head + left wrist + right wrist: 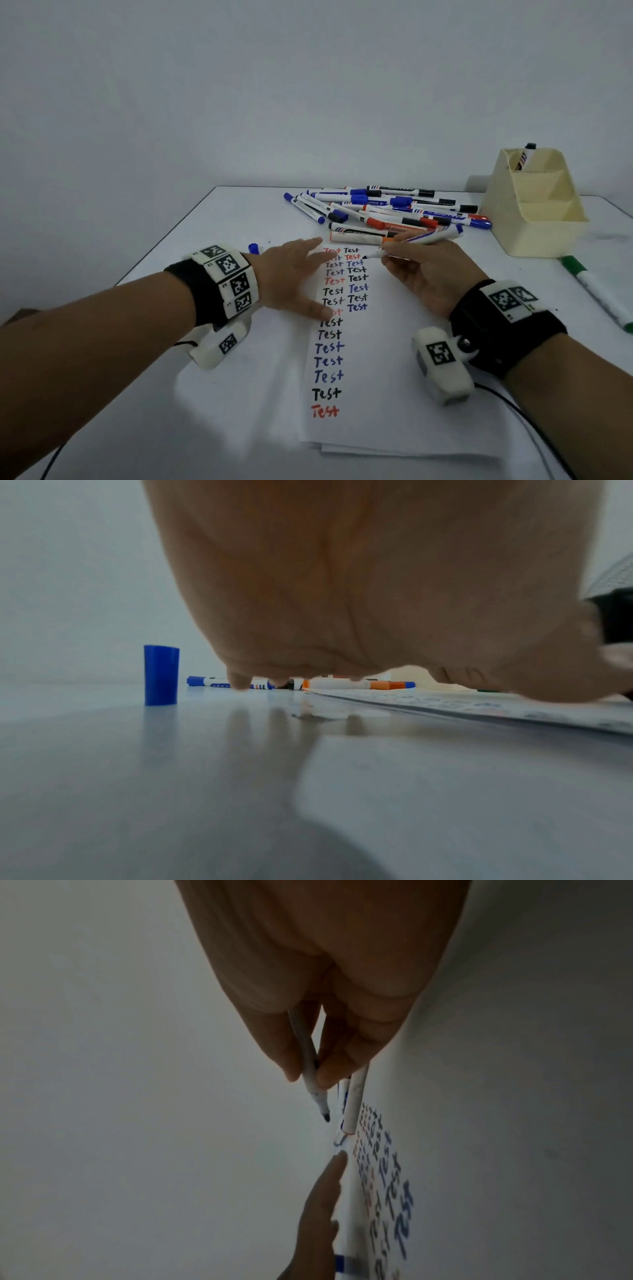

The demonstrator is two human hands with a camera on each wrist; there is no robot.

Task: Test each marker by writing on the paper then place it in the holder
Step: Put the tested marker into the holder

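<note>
A white paper filled with "Test" in black, blue and red lies in the middle of the table. My left hand rests flat on its left edge with fingers spread. My right hand pinches an uncapped blue marker, its dark tip just above the paper's top, right of the written columns. In the right wrist view thumb and finger pinch the marker near its tip. Its blue cap stands upright on the table left of my left hand. The cream holder stands at the back right, one marker in it.
A heap of several capped markers lies behind the paper, between it and the holder. A green marker lies alone at the right, in front of the holder. A wall stands behind the table. Cables run off both wrists.
</note>
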